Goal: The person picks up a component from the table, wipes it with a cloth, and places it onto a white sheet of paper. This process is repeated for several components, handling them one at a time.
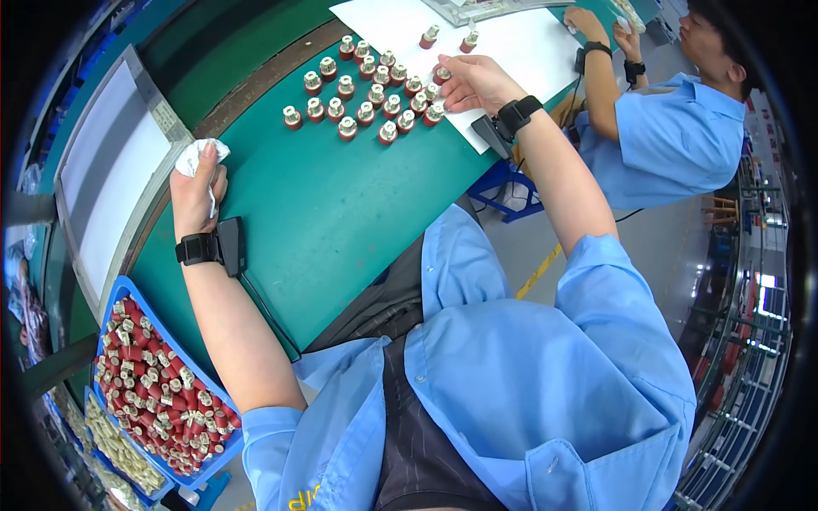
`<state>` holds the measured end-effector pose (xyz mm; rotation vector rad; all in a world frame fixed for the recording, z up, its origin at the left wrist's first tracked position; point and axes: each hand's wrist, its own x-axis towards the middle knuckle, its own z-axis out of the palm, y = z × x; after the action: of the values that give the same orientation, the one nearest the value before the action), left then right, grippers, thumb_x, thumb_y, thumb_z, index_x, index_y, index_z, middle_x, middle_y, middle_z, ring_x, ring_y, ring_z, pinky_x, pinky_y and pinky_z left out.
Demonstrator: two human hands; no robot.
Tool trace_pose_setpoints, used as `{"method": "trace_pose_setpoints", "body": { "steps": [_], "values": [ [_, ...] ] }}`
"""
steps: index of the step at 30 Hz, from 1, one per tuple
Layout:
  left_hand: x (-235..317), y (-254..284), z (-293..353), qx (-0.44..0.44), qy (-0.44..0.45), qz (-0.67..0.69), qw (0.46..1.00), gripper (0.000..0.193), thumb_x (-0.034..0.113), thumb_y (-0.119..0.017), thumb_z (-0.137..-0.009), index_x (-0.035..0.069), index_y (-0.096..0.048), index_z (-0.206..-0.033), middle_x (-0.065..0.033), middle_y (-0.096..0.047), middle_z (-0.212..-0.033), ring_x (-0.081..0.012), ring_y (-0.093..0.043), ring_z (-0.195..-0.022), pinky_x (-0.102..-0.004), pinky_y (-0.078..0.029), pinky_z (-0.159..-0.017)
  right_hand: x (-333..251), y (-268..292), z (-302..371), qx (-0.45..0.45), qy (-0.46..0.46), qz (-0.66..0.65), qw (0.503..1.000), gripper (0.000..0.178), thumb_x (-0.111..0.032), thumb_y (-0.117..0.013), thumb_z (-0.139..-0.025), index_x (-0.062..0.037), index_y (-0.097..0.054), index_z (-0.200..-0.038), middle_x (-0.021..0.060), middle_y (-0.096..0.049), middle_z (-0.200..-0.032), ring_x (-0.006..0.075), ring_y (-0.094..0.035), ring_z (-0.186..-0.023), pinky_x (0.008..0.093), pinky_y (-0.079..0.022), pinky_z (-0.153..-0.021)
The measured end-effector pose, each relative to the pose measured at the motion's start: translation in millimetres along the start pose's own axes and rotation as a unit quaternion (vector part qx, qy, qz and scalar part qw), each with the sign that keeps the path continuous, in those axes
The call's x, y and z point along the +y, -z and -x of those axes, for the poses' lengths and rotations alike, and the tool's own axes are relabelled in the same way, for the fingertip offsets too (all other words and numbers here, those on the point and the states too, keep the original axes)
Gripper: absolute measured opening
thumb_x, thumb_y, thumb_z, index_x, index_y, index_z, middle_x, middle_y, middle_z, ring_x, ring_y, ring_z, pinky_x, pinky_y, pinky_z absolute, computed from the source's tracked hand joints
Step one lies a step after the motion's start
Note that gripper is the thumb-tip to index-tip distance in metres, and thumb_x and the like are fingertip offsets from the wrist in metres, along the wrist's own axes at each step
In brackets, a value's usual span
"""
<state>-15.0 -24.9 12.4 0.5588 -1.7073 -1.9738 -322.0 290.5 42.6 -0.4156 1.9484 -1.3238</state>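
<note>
My left hand (194, 198) is closed around a crumpled white cloth (189, 159), at the left side of the green table (315, 213). Across the table, my right hand (479, 83) has its fingers curled around a small red-and-silver connector (442, 75), just over the edge of a white sheet (503, 64). Beside those fingers stands a loose group of similar connectors (366, 112), silver ends up and red bases down. Two more connectors (429, 37) stand apart on the sheet, beyond my right hand.
A blue bin (183, 353) full of red-and-silver connectors sits at the lower left, with a bin of pale parts (128, 443) beside it. A framed white panel (115, 162) lies along the left. At the upper right, a co-worker in a blue shirt (673, 140) works alongside.
</note>
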Motion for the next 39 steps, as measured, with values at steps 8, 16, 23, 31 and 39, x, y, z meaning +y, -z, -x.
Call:
{"method": "trace_pose_setpoints", "body": {
  "steps": [8, 16, 23, 31, 39],
  "values": [
    [2.4, -6.2, 0.1, 0.003, -0.001, 0.006, 1.000, 0.027, 0.029, -0.064, -0.094, 0.002, -0.058, -0.097, 0.0035, -0.048, -0.064, -0.0041, -0.030, -0.044, -0.0241, -0.018, -0.040, -2.5, -6.2, 27.4, 0.133, 0.089, -0.070, 0.985, 0.040, -0.036, -0.060, -0.094, 0.0028, -0.063, -0.103, 0.0105, -0.067, -0.074, 0.0158, -0.067, -0.059, 0.0239, -0.056, -0.053],
    [1.1, 0.7, 1.2, 0.020, 0.016, 0.046, 0.999, 0.025, 0.026, -0.059, -0.097, 0.002, -0.057, -0.103, 0.0031, -0.044, -0.063, -0.0056, -0.030, -0.044, -0.0236, -0.019, -0.040, -3.8, -59.3, 128.7, -0.079, 0.080, -0.052, 0.992, 0.026, -0.024, -0.063, -0.093, 0.0011, -0.065, -0.101, 0.0084, -0.065, -0.068, 0.0148, -0.065, -0.054, 0.0229, -0.050, -0.048],
    [2.1, -4.7, 1.9, 0.032, 0.016, 0.080, 0.996, 0.022, 0.022, -0.052, -0.100, 0.002, -0.055, -0.108, 0.0032, -0.040, -0.062, -0.0070, -0.030, -0.044, -0.0236, -0.020, -0.041, 19.1, -112.6, 128.4, -0.100, 0.098, 0.072, 0.988, 0.027, -0.024, -0.066, -0.091, 0.0006, -0.064, -0.103, 0.0065, -0.063, -0.064, 0.0097, -0.060, -0.051, 0.0245, -0.046, -0.046],
    [1.5, -3.6, 3.3, 0.001, -0.007, -0.020, 1.000, 0.023, 0.020, -0.048, -0.101, 0.000, -0.059, -0.105, 0.0033, -0.042, -0.057, -0.0060, -0.031, -0.045, -0.0243, -0.020, -0.041, 33.0, -112.3, 130.3, 0.044, 0.331, 0.276, 0.901, 0.026, -0.021, -0.074, -0.082, -0.0050, -0.065, -0.100, 0.0011, -0.061, -0.071, 0.0136, -0.055, -0.061, 0.0281, -0.041, -0.055],
    [2.2, -4.9, 5.2, 0.007, -0.011, -0.111, 0.994, 0.022, 0.018, -0.049, -0.101, -0.001, -0.060, -0.103, 0.0033, -0.045, -0.059, -0.0051, -0.033, -0.047, -0.0227, -0.022, -0.043, 55.4, -115.0, 111.3, 0.055, 0.416, 0.310, 0.853, 0.030, -0.020, -0.080, -0.070, -0.0119, -0.064, -0.094, -0.0031, -0.053, -0.070, 0.0175, -0.052, -0.075, 0.0316, -0.036, -0.071]
  ]
}}
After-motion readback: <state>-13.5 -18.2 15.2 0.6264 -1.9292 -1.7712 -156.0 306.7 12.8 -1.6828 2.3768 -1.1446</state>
